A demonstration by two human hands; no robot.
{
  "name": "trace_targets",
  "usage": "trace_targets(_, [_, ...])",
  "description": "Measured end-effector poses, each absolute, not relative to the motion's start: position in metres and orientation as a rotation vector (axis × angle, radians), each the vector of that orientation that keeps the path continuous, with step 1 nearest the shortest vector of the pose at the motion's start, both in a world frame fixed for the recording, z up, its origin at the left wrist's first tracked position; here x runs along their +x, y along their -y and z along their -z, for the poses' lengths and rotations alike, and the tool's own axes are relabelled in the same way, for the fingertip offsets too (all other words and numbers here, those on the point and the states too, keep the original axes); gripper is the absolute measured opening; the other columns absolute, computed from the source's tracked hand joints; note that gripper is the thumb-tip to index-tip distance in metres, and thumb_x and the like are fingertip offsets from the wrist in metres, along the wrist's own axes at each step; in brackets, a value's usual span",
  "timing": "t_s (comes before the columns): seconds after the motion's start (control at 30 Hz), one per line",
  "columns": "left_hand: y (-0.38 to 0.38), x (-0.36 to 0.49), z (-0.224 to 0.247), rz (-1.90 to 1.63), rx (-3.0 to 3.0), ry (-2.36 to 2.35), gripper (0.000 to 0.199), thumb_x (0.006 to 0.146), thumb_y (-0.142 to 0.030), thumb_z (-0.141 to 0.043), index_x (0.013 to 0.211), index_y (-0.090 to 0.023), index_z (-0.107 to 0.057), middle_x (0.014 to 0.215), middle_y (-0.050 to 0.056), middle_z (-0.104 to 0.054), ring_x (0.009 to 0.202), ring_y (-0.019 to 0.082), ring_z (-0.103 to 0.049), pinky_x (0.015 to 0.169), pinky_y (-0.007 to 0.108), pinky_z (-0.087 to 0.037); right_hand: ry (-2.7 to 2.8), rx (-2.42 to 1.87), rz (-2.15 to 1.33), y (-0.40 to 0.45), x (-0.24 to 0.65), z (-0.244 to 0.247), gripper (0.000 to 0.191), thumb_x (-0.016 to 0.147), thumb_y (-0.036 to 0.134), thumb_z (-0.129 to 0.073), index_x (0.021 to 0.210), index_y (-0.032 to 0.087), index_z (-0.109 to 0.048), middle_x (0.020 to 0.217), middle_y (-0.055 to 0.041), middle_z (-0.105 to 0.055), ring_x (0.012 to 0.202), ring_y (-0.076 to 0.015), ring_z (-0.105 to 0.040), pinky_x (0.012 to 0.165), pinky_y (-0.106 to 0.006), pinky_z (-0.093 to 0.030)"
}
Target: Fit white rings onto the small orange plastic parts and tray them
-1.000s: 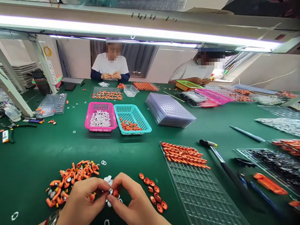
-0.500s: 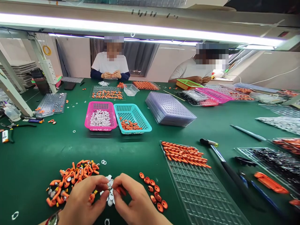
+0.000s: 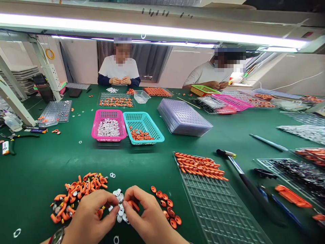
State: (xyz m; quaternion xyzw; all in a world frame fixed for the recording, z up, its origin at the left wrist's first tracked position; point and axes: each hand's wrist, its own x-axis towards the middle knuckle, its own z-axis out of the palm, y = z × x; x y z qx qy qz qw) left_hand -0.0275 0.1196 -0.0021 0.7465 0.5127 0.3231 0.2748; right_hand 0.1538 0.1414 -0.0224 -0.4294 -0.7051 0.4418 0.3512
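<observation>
My left hand [image 3: 94, 211] and my right hand [image 3: 148, 213] meet with pinched fingertips over a small pile of white round pieces [image 3: 120, 217]. In my right hand is an orange earbud shell [image 3: 134, 205], its stem poking out beneath the curled fingers. A small greyish piece shows between the fingertips of both hands; its kind is too small to make out. Left of my left hand lies a heap of orange earbud shells [image 3: 85, 185], some with metallic and yellow parts. Several orange oval caps [image 3: 170, 204] are spread beside my right hand.
A clear tray [image 3: 215, 203] on the right carries rows of orange shells [image 3: 201, 166]. Farther off stand a pink basket [image 3: 94, 132], a turquoise basket [image 3: 158, 138] and stacked clear trays [image 3: 184, 117]. A hammer [image 3: 243, 179] lies at right. Two people sit across the table.
My right hand has shifted and turned slightly, so more of the orange shell's stem shows below its fingers. Both hands stay pinched together over the white pieces.
</observation>
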Motion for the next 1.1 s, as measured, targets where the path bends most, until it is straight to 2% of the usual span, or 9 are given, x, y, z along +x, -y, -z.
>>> trace_targets(0.5, [-0.1192,-0.0257,-0.0006,-0.834,2.031,-1.401,0.014,0.078,-0.010,-0.052,0.073,-0.021,-0.059,0.066,-0.002,-0.065,0.058,0.013,-0.061,0.051,0.020,-0.045,1.757,-1.061,-1.373,-0.1384,0.1499,0.0218,0.012,0.084,0.024,-0.052,0.073,0.020,-0.049,0.063,0.0050,-0.042,0.057,-0.0116,-0.036,0.052,-0.024,-0.030])
trace_targets(0.8, [-0.1178,-0.0255,-0.0055,-0.882,2.057,-1.365,0.014,0.078,-0.010,-0.050,0.071,-0.021,-0.057,0.065,-0.002,-0.063,0.056,0.012,-0.059,0.052,0.020,-0.045,1.605,-0.983,-1.609,-0.1430,0.1499,0.0150,0.022,0.087,0.033,-0.058,0.073,0.019,-0.049,0.064,0.0053,-0.044,0.058,-0.0109,-0.037,0.054,-0.024,-0.032])
trace_targets(1.1, [-0.1176,-0.0250,-0.0056,-0.856,2.092,-1.351,0.015,0.077,-0.010,-0.048,0.071,-0.022,-0.054,0.064,-0.002,-0.059,0.054,0.012,-0.054,0.050,0.019,-0.042,1.483,-0.937,-1.822,-0.1462,0.1499,0.0155,0.030,0.082,0.042,-0.066,0.070,0.018,-0.052,0.064,0.0053,-0.046,0.059,-0.0099,-0.037,0.055,-0.023,-0.031])
